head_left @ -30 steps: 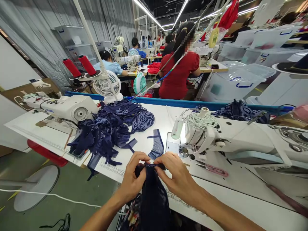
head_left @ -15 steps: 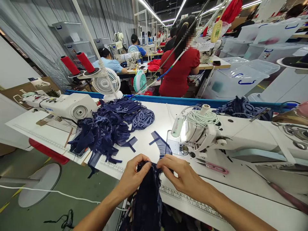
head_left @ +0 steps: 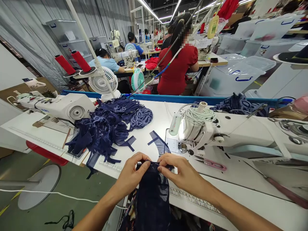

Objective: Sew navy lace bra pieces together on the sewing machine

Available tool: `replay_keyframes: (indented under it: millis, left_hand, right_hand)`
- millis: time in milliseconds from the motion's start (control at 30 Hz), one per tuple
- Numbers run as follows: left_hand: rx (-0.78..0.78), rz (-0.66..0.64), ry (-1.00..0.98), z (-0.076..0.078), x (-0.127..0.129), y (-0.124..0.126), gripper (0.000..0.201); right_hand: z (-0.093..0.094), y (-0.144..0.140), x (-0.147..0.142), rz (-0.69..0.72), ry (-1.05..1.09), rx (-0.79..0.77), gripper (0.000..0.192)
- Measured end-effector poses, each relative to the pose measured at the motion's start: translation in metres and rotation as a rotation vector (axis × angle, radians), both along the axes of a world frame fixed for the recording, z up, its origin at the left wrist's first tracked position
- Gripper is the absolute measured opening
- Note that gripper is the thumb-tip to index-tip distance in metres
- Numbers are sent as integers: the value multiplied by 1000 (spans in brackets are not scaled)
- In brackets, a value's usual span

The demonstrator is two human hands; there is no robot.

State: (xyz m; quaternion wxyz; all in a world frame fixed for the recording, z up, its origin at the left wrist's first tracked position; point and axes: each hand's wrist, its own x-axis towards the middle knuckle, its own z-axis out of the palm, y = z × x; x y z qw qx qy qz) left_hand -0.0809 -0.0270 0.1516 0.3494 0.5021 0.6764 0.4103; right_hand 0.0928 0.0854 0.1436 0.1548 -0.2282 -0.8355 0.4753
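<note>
At the table's near edge, your left hand [head_left: 131, 175] and right hand [head_left: 184, 173] pinch the top hem of a navy lace piece [head_left: 151, 192], fingers closed on it. It hangs toward your lap, just before the sewing machine [head_left: 216, 131].

Lower part of navy lace piece [head_left: 152, 195] beyond bottom edge.

This is a garment factory floor. Industrial sewing machines [head_left: 231, 134] stand on a long white tabletop [head_left: 240, 189], with a heap of navy lace pieces [head_left: 108, 128] and red thread cones [head_left: 72, 62] nearby. Further rows of seated workers [head_left: 176, 64] sew under long ceiling strip lights [head_left: 149, 7].
</note>
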Motion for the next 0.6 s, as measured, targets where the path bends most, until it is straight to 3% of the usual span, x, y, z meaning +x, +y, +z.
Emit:
replay_keyframes:
  millis: [167,300,400,467,533,600]
  left_hand:
    - [-40,3,-66,0,1,-2,23]
    - [-2,68,2,-19,5,-7,22]
    - [41,224,6,-45,-2,-18,23]
    - [41,338,3,-57,-15,-31,27]
    - [52,406,85,-52,-36,-51,31]
    - [120,372,308,-28,-62,-73,29]
  right_hand:
    - [0,2,2,-116,-76,-120,17]
    - [-10,-2,-6,-116,-73,100,9]
    - [-23,-14,-31,-34,-93,292,12]
    - [-27,-26,-55,39,-139,311,10]
    - [-22,-41,-80,93,-126,266,6]
    - [-7,-55,-98,205,-33,-20,7]
